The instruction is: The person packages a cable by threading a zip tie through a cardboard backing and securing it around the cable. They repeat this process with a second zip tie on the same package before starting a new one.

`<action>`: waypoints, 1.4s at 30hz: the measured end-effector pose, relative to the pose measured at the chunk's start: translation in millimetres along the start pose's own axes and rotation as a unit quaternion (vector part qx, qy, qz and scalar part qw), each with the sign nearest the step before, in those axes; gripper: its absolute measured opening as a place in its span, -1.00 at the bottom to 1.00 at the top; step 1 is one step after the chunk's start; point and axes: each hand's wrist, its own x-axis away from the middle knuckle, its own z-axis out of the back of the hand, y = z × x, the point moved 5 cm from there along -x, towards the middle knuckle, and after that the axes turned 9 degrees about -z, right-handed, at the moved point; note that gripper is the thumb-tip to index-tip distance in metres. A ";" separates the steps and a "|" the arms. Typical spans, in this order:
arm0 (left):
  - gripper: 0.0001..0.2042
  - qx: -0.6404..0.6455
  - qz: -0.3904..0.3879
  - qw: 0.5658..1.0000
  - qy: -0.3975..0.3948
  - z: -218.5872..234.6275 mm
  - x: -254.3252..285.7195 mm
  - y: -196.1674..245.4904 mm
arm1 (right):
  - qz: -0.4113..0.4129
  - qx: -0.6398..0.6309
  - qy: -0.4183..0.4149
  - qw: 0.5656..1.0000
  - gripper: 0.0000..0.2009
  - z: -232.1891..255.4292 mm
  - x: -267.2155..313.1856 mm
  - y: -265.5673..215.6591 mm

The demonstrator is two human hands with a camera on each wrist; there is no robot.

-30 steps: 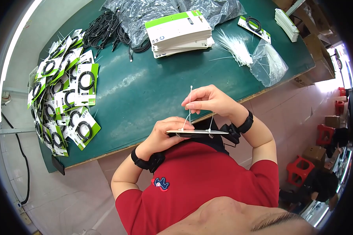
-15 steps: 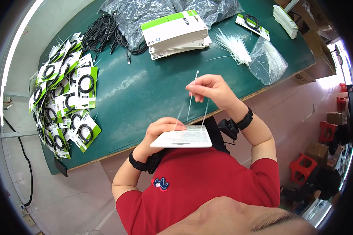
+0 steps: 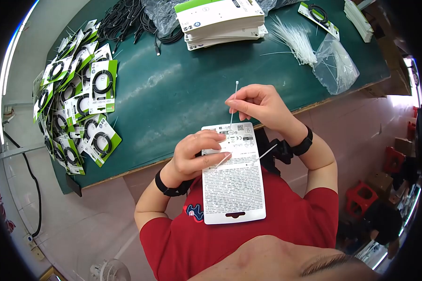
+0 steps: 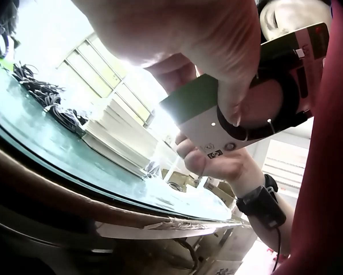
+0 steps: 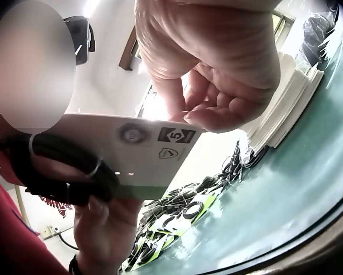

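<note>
The left hand [image 3: 194,154] grips a white card [image 3: 234,192], its printed back facing up, fingers over the card and thumb beneath. On the card's underside a coiled black cable [image 4: 286,97] lies against the front, the left thumb touching it. White ties [image 3: 264,155] stick up from the card's back. Above the card's far edge the right hand [image 3: 262,105] pinches a white zip tie [image 3: 236,91] between thumb and fingertips. Whether the tie's lower end enters the card cannot be told.
Carded cables [image 3: 101,84] are heaped at the table's left. Loose black cables [image 3: 122,21], a stack of cards [image 3: 220,23], white zip ties [image 3: 295,42] and a clear bag [image 3: 335,65] lie along the back. A red stool [image 3: 361,200] stands on the floor at right.
The card has tilted from nearly edge-on to showing its full printed back. The left fingers now lie farther over it. The right hand has moved up and slightly right with the tie.
</note>
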 end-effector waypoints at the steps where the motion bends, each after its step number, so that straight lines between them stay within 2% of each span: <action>1: -0.67 0.001 0.000 1.000 -0.004 -0.2 0.4 -0.3 | -0.002 -0.001 -0.001 1.000 -0.86 -0.8 0.3 0.9; 8: -0.69 0.008 -0.005 1.000 -0.010 -0.8 0.5 -1.3 | 0.019 -0.003 0.021 1.000 -0.87 6.9 -0.6 -1.3; 17: -0.71 0.003 -0.010 1.000 -0.011 -0.8 -1.3 -1.9 | 0.011 -0.008 0.014 1.000 -0.87 5.5 1.7 1.1; 20: -0.71 0.007 -0.009 1.000 -0.016 -0.6 -1.6 -2.1 | 0.037 -0.004 0.015 0.999 -0.87 5.1 2.6 -0.6; 28: -0.70 0.008 -0.016 1.000 -0.013 -1.7 -0.8 -2.7 | 0.039 0.007 0.005 0.999 -0.87 4.9 2.7 3.8; 32: -0.70 0.018 0.000 1.000 -0.010 -1.3 1.6 -3.6 | -0.006 -0.003 0.004 1.000 -0.87 5.7 0.0 2.5; 36: -0.70 -0.041 0.015 0.998 -0.041 0.2 0.2 0.3 | 0.017 -0.021 -0.006 1.000 -0.86 3.9 -0.1 3.1; 39: -0.72 0.011 0.040 0.999 0.005 -3.1 5.5 -3.9 | 0.017 -0.012 -0.011 1.000 -0.85 3.0 0.3 3.7; 42: -0.72 0.014 0.046 0.999 0.002 -5.4 6.4 -2.8 | 0.014 -0.011 -0.018 1.000 -0.84 1.3 -0.5 6.4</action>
